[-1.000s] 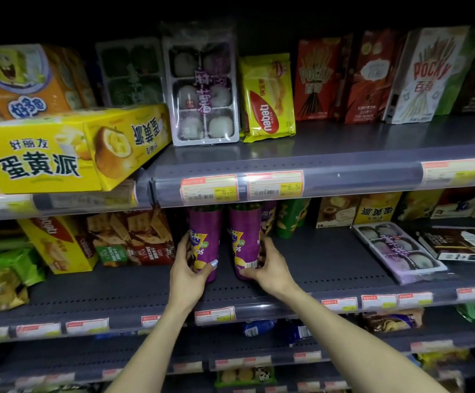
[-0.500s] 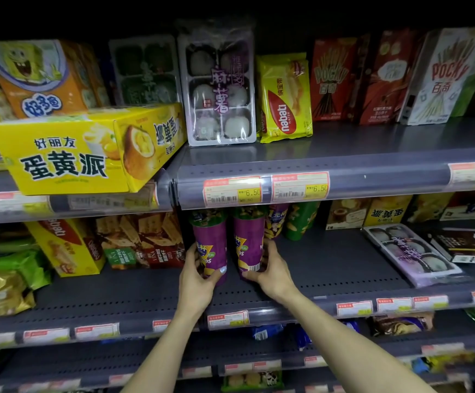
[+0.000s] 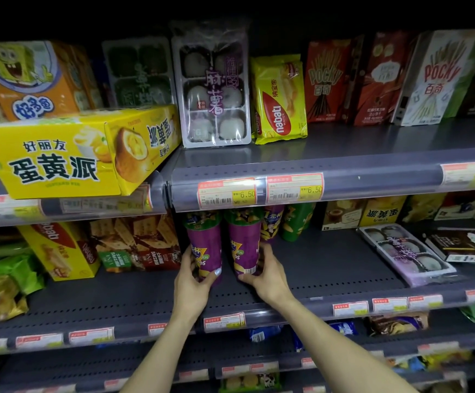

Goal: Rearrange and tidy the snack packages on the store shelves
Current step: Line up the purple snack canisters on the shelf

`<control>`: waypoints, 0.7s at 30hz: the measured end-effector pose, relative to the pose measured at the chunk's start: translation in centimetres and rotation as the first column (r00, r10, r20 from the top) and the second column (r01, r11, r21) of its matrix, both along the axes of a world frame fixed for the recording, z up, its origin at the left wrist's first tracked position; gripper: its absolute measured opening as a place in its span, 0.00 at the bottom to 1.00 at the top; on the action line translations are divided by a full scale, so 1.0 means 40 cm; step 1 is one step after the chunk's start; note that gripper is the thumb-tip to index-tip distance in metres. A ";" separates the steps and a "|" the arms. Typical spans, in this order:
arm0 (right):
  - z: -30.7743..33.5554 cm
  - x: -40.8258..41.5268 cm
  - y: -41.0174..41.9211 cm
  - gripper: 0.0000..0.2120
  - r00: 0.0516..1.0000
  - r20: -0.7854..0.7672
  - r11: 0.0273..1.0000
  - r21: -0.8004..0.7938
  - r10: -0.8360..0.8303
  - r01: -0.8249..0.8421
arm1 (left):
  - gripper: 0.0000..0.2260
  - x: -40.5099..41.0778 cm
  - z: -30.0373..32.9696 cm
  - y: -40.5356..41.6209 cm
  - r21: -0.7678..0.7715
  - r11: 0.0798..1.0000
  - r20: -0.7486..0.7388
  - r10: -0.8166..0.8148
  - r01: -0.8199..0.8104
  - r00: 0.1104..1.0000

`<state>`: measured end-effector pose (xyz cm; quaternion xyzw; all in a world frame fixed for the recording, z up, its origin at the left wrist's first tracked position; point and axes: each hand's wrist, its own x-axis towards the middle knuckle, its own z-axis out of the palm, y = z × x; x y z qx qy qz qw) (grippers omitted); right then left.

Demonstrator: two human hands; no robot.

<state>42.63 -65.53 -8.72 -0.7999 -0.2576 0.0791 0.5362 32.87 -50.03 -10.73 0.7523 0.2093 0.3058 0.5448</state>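
Observation:
Two purple chip cups stand upright side by side on the middle shelf point(image 3: 329, 282), under the upper shelf's price rail. My left hand point(image 3: 193, 282) grips the left purple cup point(image 3: 206, 242) near its base, thumb across the front. My right hand point(image 3: 267, 275) grips the right purple cup point(image 3: 244, 242) low down from its right side. Behind them stand another purple cup point(image 3: 271, 222) and a green cup point(image 3: 295, 221).
A yellow egg-pie box point(image 3: 69, 160) juts over the upper shelf's edge at the left. A mochi tray point(image 3: 216, 92), a Nabati pack point(image 3: 280, 100) and Pocky boxes point(image 3: 327, 80) stand on the upper shelf. A mochi tray point(image 3: 406, 251) lies flat to the right, cracker packs point(image 3: 137, 245) to the left.
Both hands stay on the two purple cups, which have shifted only slightly in the frame as the camera moved; the cups stand a little further back on the shelf.

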 end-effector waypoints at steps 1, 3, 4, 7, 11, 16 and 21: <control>0.000 0.000 0.000 0.36 1.000 0.004 1.000 -0.008 0.001 -0.001 | 0.36 -0.001 0.000 0.000 -0.001 1.000 -0.003 0.001 -0.001 1.000; 0.000 0.002 -0.001 0.36 1.000 0.010 1.000 -0.020 0.006 -0.006 | 0.37 -0.002 -0.002 -0.001 -0.008 1.000 -0.015 0.003 -0.003 1.000; 0.000 0.003 -0.001 0.36 1.000 0.007 1.000 -0.026 0.009 -0.008 | 0.38 -0.002 -0.002 -0.002 -0.014 1.000 -0.021 0.005 -0.006 1.000; 0.003 0.005 -0.003 0.36 1.000 -0.003 0.998 -0.055 0.015 -0.015 | 0.40 -0.003 0.000 -0.008 -0.036 0.999 -0.028 0.014 -0.015 0.999; 0.009 0.011 -0.014 0.36 0.999 -0.029 0.997 -0.072 0.035 -0.037 | 0.40 -0.017 0.010 -0.027 -0.008 0.999 -0.022 0.050 -0.050 0.999; 0.030 0.031 -0.058 0.38 0.996 -0.045 0.992 -0.089 0.083 -0.087 | 0.39 -0.068 0.038 -0.063 0.158 0.956 -0.055 0.257 -0.246 0.965; 0.055 0.074 -0.162 0.35 0.986 -0.021 0.965 -0.204 0.166 -0.167 | 0.25 -0.090 0.072 -0.141 0.349 0.873 -0.004 0.366 -0.342 0.931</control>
